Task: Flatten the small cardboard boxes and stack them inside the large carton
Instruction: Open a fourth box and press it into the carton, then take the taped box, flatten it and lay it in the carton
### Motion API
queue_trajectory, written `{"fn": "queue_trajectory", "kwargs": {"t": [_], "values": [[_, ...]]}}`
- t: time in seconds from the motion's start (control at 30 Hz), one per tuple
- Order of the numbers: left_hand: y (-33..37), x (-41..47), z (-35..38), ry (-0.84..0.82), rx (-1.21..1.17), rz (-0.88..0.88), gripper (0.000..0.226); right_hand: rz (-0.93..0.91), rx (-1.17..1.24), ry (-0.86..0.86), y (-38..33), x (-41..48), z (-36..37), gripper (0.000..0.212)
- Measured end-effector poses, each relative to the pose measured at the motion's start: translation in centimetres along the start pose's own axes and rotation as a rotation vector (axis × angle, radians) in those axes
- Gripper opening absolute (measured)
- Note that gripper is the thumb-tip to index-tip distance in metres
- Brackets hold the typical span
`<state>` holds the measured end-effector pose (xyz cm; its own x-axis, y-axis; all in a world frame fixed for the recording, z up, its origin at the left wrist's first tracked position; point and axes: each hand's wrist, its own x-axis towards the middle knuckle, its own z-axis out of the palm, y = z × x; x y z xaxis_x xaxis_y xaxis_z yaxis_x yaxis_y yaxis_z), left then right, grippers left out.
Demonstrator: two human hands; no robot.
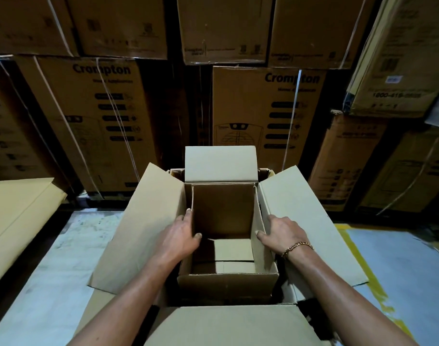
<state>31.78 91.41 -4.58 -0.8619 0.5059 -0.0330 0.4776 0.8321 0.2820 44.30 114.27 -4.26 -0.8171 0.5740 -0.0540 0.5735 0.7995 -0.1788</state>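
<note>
A small open cardboard box [226,280] stands upright inside the large carton [310,216], whose flaps are spread out to the left, right, far side and near side. My left hand [178,236] grips the small box's left wall, thumb inside and fingers outside. On the opposite wall sits my right hand [281,233], with a gold bracelet on the wrist, thumb on the rim and fingers outside. The small box's far flap points up. Its inside is empty, with the bottom flaps folded shut.
Tall stacks of strapped printed cartons [101,121] form a wall just behind the large carton. A flat cardboard sheet [16,216] lies at the left. Pale floor [51,283] shows on the left and a blue-grey sheet [400,283] with a yellow edge on the right.
</note>
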Motion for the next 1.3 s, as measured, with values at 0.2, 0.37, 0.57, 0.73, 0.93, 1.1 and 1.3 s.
{"fn": "queue_trajectory", "kwargs": {"t": [0.2, 0.37, 0.57, 0.73, 0.93, 1.1, 1.3], "values": [[-0.6, -0.7, -1.0, 0.076, -0.08, 0.057, 0.079, -0.025, 0.056, 0.104, 0.6, 0.0, -1.0, 0.06], [-1.1, -2.7, -3.0, 0.173, -0.157, 0.09, 0.073, -0.093, 0.184, 0.111, 0.6, -0.5, -2.2, 0.069], [-4.0, -5.9, -7.1, 0.331, -0.256, 0.053, 0.066, -0.232, 0.309, 0.088, -3.5, -2.0, -4.0, 0.068], [-10.2, -9.1, -11.2, 0.497, -0.294, 0.011, 0.061, -0.381, 0.415, 0.031, -10.4, -3.9, -6.7, 0.068], [-21.0, -14.5, -14.5, 0.654, -0.378, -0.138, 0.056, -0.544, 0.725, -0.103, -22.5, -7.0, -7.3, 0.066], [-32.6, -20.0, -16.5, 0.708, -0.39, -0.262, 0.057, -0.605, 0.897, -0.192, -35.3, -10.5, -5.1, 0.069], [-47.0, -27.4, -18.6, 0.766, -0.559, -0.448, 0.054, -0.66, 0.993, -0.319, -50.0, -14.8, -0.1, 0.068]]}}
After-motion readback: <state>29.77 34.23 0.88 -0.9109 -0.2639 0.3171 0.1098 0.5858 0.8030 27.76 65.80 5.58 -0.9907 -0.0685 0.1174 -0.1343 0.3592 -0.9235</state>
